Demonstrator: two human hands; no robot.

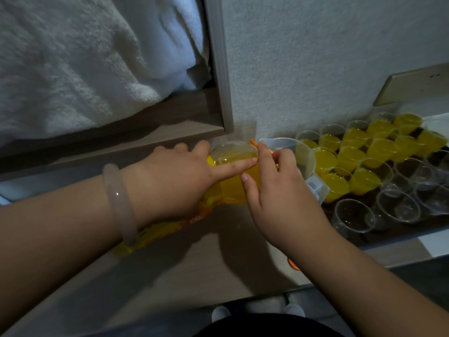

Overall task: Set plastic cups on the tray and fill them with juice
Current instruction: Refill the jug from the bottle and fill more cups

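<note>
Left hand (175,176) and right hand (279,190) grip a yellow plastic juice bottle (233,188); clear round cups (398,207) crowd the tray (408,231).

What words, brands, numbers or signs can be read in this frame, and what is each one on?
No text here can be read.
On the juice bottle: the label shows orange and pale print, too blurred to read.
On the tan board at the upper right: a few small dark marks, too small to read.
On the plastic cups and the clear jug: no print visible.
</note>
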